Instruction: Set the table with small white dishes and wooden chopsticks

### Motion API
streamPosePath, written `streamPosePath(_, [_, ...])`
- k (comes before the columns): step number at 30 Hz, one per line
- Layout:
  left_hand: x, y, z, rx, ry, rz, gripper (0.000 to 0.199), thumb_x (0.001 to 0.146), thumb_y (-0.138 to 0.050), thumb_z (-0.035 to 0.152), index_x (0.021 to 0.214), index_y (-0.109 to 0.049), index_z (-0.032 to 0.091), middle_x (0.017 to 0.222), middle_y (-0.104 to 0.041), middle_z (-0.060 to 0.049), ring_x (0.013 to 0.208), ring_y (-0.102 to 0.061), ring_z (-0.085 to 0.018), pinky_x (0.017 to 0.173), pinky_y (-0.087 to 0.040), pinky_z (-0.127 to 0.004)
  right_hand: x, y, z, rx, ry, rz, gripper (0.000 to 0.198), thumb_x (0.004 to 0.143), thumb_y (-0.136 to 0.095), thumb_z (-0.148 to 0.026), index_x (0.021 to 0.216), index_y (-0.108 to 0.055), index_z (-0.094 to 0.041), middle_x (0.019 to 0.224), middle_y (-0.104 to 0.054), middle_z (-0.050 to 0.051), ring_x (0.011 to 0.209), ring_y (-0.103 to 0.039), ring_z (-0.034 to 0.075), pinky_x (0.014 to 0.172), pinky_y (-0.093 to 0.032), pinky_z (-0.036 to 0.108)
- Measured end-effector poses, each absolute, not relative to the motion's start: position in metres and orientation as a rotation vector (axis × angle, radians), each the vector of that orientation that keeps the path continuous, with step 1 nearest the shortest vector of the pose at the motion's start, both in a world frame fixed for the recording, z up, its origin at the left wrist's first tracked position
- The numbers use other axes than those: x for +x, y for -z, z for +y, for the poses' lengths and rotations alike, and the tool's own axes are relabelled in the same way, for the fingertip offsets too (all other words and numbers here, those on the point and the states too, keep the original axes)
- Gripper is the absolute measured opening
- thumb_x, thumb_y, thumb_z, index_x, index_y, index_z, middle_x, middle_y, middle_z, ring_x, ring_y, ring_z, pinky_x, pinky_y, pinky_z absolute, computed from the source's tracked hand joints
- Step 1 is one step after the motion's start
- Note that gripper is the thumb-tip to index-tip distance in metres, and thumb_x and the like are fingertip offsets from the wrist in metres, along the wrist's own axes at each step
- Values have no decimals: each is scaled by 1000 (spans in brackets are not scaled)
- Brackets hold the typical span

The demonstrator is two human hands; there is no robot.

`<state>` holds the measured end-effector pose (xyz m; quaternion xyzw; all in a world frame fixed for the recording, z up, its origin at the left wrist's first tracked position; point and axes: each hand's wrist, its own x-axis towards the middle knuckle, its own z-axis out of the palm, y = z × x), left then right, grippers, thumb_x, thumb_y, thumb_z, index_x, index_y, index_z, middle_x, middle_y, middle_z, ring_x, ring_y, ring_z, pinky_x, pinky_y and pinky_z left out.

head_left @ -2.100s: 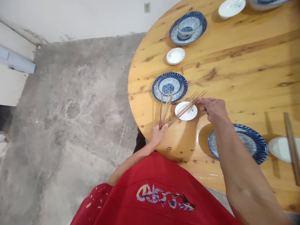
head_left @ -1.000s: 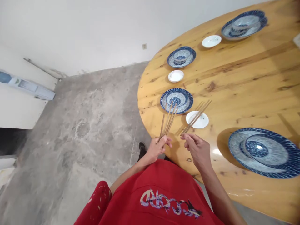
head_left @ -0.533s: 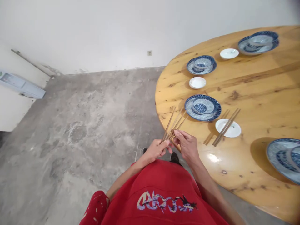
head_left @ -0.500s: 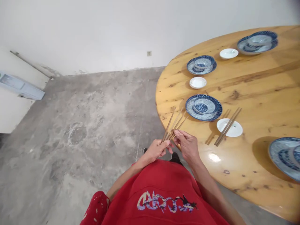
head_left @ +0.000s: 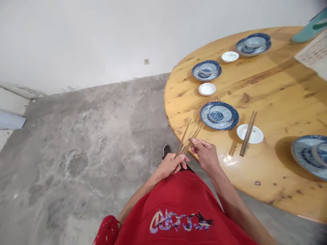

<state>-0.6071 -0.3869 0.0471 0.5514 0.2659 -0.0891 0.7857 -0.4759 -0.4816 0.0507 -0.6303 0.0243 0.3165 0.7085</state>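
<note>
Several wooden chopsticks [head_left: 184,139] fan out from my left hand [head_left: 172,164], which is closed round their lower ends. My right hand [head_left: 205,153] pinches some of the same chopsticks partway up, just off the table edge. Beyond their tips stands a blue-and-white plate [head_left: 233,124] with a small bowl [head_left: 220,112] on it. To the right, a pair of chopsticks [head_left: 247,134] rests across a small white dish [head_left: 258,136], with the near ends sticking out past its rim.
The round wooden table [head_left: 268,160] fills the right side. Farther round it are another plate [head_left: 195,72], white dishes [head_left: 207,89], a far plate [head_left: 268,44], a right-hand plate [head_left: 298,160] and a teal object [head_left: 306,33]. Concrete floor [head_left: 102,153] lies to the left.
The view has swung right, bringing the teal object and a printed sheet into sight. My right hand's pinch on the chopsticks has shifted slightly; both hands stay near each other.
</note>
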Motion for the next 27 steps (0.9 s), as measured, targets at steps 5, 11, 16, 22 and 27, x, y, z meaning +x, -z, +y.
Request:
streamPosePath(5, [-592,-37,-356,1239,208,609,48,88,-51,53,99,-70,10,65,-60,1,42,-38,-4,42,-27,-20,-457,-32,-454,-1336,-774,70,41,58,-91,-50,76,-77,-16,59,-57,0,54,-47,8,49,-36,20])
streamPosePath(11, [-555,-36,-301,1284,309,612,50,87,-53,55,99,-71,10,62,-60,2,43,-38,-4,45,-29,-20,-418,-18,-408,-1222,-755,99,39,58,-91,-48,72,-74,-16,63,-58,0,55,-48,8,47,-36,19])
streamPosePath(16, [-504,-42,-267,1198,474,591,69,78,-60,73,104,-71,9,67,-64,-2,46,-49,-7,45,-35,-21,-379,-21,-386,-1187,-644,191,40,55,-92,-49,64,-70,-17,66,-60,1,52,-48,8,45,-40,20])
streamPosePath(22, [-457,-41,-242,1149,562,567,72,77,-64,75,107,-71,9,76,-69,-6,52,-56,-9,51,-44,-23,-341,-21,-382,-1189,-567,296,38,57,-92,-47,66,-70,-18,60,-59,0,50,-50,9,45,-45,22])
streamPosePath(27, [-443,-33,-219,1219,528,608,69,77,-65,73,101,-73,9,82,-71,-8,61,-60,-11,55,-46,-23,-321,-20,-372,-1197,-470,351,41,55,-92,-51,65,-69,-18,58,-59,0,47,-50,9,43,-47,22])
